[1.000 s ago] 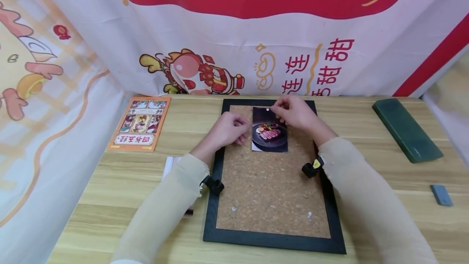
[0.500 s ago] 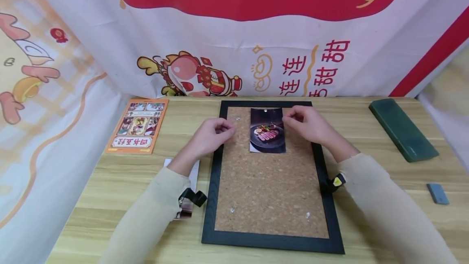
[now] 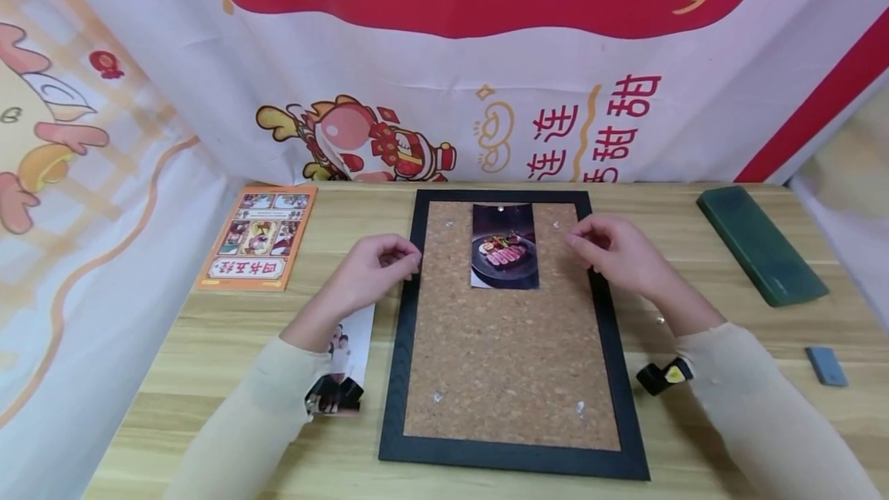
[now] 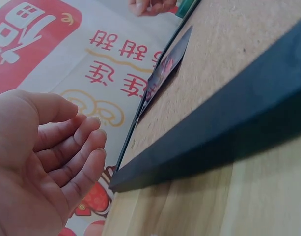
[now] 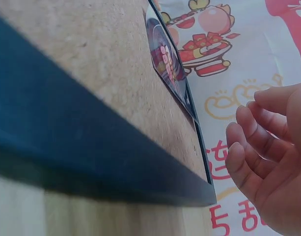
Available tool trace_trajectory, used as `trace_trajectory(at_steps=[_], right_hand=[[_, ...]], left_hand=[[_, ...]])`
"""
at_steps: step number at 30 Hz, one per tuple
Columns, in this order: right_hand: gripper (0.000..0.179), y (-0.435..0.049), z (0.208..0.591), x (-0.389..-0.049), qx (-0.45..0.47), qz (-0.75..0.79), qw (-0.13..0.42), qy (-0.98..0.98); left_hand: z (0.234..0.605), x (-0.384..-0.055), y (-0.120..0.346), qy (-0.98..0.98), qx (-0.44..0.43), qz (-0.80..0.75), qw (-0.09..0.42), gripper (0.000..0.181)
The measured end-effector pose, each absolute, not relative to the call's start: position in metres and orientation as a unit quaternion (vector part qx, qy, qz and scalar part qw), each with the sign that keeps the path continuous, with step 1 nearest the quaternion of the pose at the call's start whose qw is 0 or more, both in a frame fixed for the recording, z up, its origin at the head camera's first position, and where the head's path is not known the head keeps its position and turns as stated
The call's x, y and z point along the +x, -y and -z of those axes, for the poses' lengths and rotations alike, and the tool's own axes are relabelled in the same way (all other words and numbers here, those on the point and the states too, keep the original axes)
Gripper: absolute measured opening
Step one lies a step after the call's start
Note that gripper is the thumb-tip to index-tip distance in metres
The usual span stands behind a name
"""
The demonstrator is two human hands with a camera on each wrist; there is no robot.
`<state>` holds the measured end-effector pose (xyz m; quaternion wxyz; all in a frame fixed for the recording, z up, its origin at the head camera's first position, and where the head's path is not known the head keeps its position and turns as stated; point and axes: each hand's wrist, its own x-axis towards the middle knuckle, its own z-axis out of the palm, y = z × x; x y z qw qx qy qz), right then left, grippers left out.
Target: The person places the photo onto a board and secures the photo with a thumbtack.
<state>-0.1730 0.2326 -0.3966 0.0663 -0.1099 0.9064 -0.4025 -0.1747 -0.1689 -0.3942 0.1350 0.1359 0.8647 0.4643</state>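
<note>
Fingers (image 4: 86, 177) of the left hand (image 3: 368, 280) are loosely bent, the thumb close to the index finger with a narrow space between them; the hand hovers over the left bar of the black frame (image 3: 514, 456), apart from it in the left wrist view. Right-hand fingers (image 5: 246, 172) show a similar relaxed curve, the right hand (image 3: 614, 249) being raised over the far right part of the board, its thumb and index tips nearly together.

Between the two hands, well apart from both, the food photo (image 3: 505, 245) lies upright at the far middle of the cork board (image 3: 514, 361), a small white pin (image 3: 500, 208) at its far edge. Small clear pins sit toward the four corners of the cork: far left (image 3: 448, 223), far right (image 3: 556, 225), near left (image 3: 437, 397) and near right (image 3: 580, 409).

Beneath the left wrist, a photo of people (image 3: 354, 338) lies just left of the frame, partly covered. An orange booklet (image 3: 258, 238) occupies the far left of the tabletop (image 3: 229, 376). On the right lie a long green case (image 3: 764, 245) and, nearer, a small grey-blue block (image 3: 826, 366). A tiny shiny object (image 3: 660, 320) rests near the right wrist. Behind hangs a printed cloth (image 3: 417, 60).
</note>
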Motion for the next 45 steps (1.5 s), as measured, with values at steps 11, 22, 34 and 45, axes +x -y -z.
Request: trace_trajectory(at_steps=[11,22,34,45], right_hand=[[0.029,-0.269,0.404,-0.143,-0.072,0.398,0.073,-0.912],[0.028,-0.307,0.417,-0.116,-0.047,0.376,0.075,-0.922],[0.022,-0.321,0.431,-0.093,-0.047,0.367,0.042,-0.928],[0.025,-0.33,0.43,-0.082,-0.024,0.357,0.053,-0.932]], left_hand=[[0.395,-0.156,0.208,-0.891,0.111,-0.42,0.131,0.027],[0.394,-0.142,0.232,-0.905,0.097,-0.4,0.106,0.025],[0.394,-0.122,0.255,-0.928,0.083,-0.351,0.097,0.025],[0.395,-0.105,0.272,-0.944,0.04,-0.305,0.118,0.026]])
